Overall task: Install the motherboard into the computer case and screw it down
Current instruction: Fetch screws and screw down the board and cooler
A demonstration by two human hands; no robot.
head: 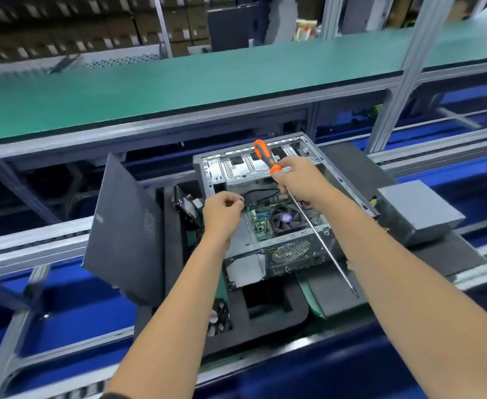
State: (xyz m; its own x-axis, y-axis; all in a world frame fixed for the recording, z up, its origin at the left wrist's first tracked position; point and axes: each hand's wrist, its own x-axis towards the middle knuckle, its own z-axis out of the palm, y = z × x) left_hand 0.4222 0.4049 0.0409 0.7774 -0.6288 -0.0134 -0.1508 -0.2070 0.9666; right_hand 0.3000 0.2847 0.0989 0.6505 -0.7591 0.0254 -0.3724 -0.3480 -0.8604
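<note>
Two hands: we work above the open computer case point(265, 214), which lies on its side on dark foam — both hands hover over it.
Motherboard: the motherboard point(261, 223) already sits inside the case, just below and beside the left fingers point(230, 201), its fan point(285, 221) facing up.
Handling: we judge the board stiff but fragile and light, best held by its edges, never by the fan or the components.
Left hand: the left hand point(222, 211) is curled, its fingertips pinched together — on a screw, perhaps; too small for us to tell.
Right hand: the right hand point(297, 180) grips the screwdriver point(308, 220) where the orange handle meets the shaft.
Shaft: long and thin, it slants from the right fingers across the case, its tip well outside the case, toward us.
Screwdriver handling: rigid and light, we judge, though the long shaft could wander near the board.
</note>
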